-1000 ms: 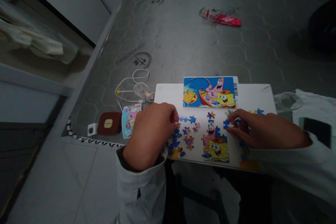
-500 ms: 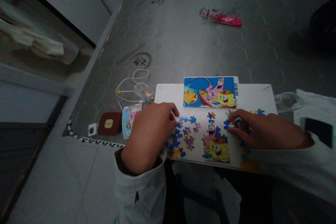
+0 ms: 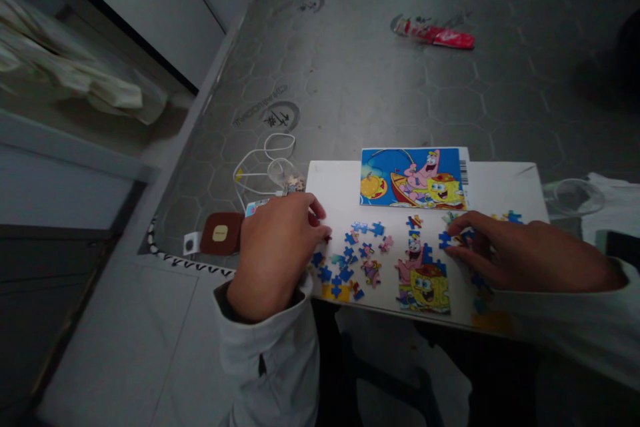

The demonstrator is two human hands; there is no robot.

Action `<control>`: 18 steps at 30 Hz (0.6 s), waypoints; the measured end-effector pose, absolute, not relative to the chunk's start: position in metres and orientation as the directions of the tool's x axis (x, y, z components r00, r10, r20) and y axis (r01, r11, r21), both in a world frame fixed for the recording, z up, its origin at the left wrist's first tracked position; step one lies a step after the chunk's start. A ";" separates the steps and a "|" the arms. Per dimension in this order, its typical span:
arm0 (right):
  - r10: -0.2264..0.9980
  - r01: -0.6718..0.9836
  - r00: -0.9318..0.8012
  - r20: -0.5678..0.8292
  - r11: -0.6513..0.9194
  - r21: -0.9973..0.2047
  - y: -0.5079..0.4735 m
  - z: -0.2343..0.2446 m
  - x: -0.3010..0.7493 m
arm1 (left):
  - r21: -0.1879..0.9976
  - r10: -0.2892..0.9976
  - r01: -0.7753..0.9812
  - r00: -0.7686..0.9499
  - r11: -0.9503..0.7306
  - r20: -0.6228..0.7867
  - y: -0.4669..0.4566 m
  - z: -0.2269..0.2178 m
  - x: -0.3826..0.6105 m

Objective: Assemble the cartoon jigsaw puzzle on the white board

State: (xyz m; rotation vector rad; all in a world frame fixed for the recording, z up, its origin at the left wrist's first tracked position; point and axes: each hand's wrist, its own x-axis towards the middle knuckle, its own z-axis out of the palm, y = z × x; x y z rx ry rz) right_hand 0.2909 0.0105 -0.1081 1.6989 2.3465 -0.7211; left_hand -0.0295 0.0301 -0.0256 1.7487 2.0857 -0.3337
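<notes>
My left hand (image 3: 275, 257) is over the left edge of the white board, fingers curled. A small dark-red puzzle piece (image 3: 327, 238) shows at its thumb tip, mostly hidden. My right hand (image 3: 520, 250) pinches a blue puzzle piece (image 3: 445, 239) with thumb and index finger; more coloured pieces show behind the fingers. Between my hands lies a joined section of the cartoon puzzle (image 3: 424, 280), with one loose piece (image 3: 414, 221) just above it. Several loose, mostly blue pieces (image 3: 345, 267) are scattered to the left of it.
A picture card (image 3: 413, 178) lies at the back of the white board (image 3: 333, 180). To the left are a brown box (image 3: 221, 233), a white cable (image 3: 255, 175) and a clear cup with pieces (image 3: 287, 177). A clear cup (image 3: 580, 197) stands right; a red wrapper (image 3: 450, 38) lies farther off.
My left hand has drawn left, away from the loose pieces, and a dark-red piece now shows at its thumb. My right hand keeps its pinch. The view has shifted slightly.
</notes>
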 end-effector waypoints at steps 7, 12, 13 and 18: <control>0.853 0.932 -0.330 -0.404 0.226 -0.284 0.011 -0.109 0.290 | 0.084 0.879 0.977 -0.138 0.196 -0.456 0.029 -0.030 -0.033; 0.853 0.927 -0.341 -0.394 0.236 -0.293 0.011 -0.111 0.290 | 0.107 0.892 0.980 -0.104 0.167 -0.441 0.031 -0.035 -0.030; 0.851 0.927 -0.341 -0.399 0.233 -0.294 0.011 -0.110 0.289 | 0.112 0.891 0.980 -0.098 0.164 -0.444 0.032 -0.036 -0.029; 0.845 0.933 -0.326 -0.423 0.217 -0.285 0.011 -0.105 0.286 | 0.161 0.900 0.976 -0.065 0.147 -0.430 0.033 -0.036 -0.026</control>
